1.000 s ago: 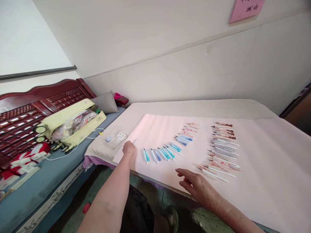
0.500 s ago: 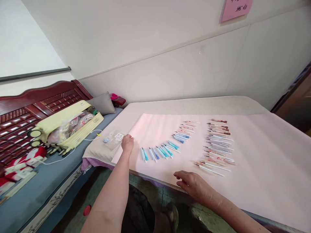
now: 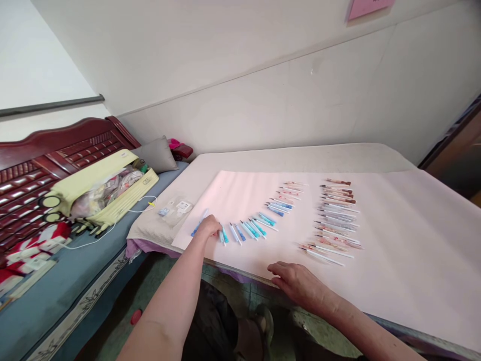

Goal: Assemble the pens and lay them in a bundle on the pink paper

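My left hand (image 3: 209, 228) is over the left end of a curved row of slim pens, fingers bent together at the top of a white and teal pen (image 3: 224, 235). Whether they grip it is hidden. Just left of that hand lies a blue pen (image 3: 195, 230), partly covered by it. The row continues with blue and teal pens (image 3: 249, 230), darker blue pens (image 3: 277, 207) and pink-patterned pens (image 3: 290, 190). My right hand (image 3: 295, 282) hovers or rests near the front edge, fingers loosely apart, holding nothing. Beyond it is a column of brown, clear and pink-patterned pens (image 3: 338, 215).
Pale pink sheeting (image 3: 406, 240) covers the table. A clear plastic bag (image 3: 175, 214) lies at its left. On the bench (image 3: 101, 260) sit an open yellow suitcase (image 3: 124, 198) with bagged items, a grey pillow (image 3: 158, 154) and red-and-white packages (image 3: 45, 250). A wall stands behind.
My left hand has moved right and slightly down from the sheet's left side to the teal pen. A blue pen now shows at its left. My right hand has barely moved.
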Tool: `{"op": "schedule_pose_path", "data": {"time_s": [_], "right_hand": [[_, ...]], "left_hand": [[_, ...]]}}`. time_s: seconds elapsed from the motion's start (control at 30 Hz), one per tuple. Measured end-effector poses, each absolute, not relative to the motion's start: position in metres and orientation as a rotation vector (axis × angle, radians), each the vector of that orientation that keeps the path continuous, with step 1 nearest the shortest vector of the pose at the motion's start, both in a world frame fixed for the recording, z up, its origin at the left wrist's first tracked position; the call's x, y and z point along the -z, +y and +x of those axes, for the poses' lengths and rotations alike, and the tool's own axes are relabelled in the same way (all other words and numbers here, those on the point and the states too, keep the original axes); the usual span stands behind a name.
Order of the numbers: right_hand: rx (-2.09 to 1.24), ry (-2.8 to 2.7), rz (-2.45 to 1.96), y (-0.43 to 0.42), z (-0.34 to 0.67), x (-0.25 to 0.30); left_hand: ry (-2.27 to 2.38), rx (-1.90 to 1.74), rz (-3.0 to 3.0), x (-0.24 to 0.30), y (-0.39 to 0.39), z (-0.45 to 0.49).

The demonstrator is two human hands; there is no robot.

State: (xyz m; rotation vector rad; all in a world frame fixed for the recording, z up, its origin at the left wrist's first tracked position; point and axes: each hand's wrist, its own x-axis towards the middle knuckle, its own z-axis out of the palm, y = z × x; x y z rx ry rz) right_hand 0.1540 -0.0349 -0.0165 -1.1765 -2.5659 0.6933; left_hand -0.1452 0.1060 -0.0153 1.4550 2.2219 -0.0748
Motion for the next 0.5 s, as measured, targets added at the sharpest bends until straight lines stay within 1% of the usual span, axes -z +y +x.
{"op": "schedule_pose_path", "data": {"time_s": [0.5], "right_hand": [[-0.729, -2.517, -1.199, -0.036, 0.155, 0.013]], "left_hand": [[2.385, -0.109, 1.434, 0.021, 0.103, -0.129]]}}
